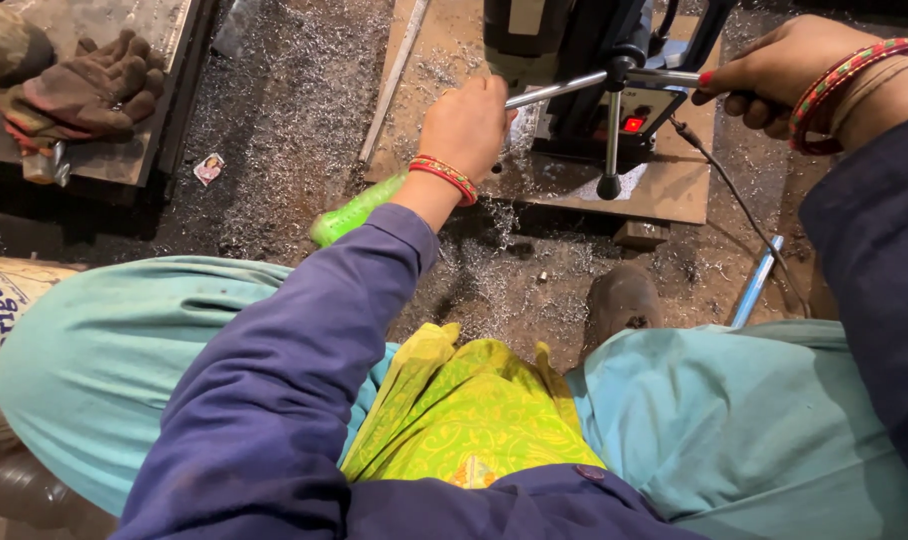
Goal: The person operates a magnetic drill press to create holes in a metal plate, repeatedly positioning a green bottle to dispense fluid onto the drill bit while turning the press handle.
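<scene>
While the magnetic drill point(584, 70) stands on the steel plate point(664, 185) at the far centre, both hands work its feed spokes. The left hand point(466, 125) has its fingers closed round the end of the left spoke point(549, 92); the right hand point(774, 70) has its fingers curled over the right spoke point(674, 78). A third spoke point(611, 150) hangs down, its knob just above the plate.

Risks, as judged: the hands are bare and sit close to the drill body, while swarf point(294, 110) covers the floor and plate, so cuts are likely. The bangles point(444, 175) and loose sleeves could snag on a turning spoke. The power cable point(734, 200) trails near the right forearm and could catch.

Around: work gloves point(84, 90) lie unused on a surface at far left. A green bottle point(359, 208) lies under the left wrist. A shoe point(619, 300) rests just near of the plate, with a blue rod point(756, 285) to its right, crowding the footing.
</scene>
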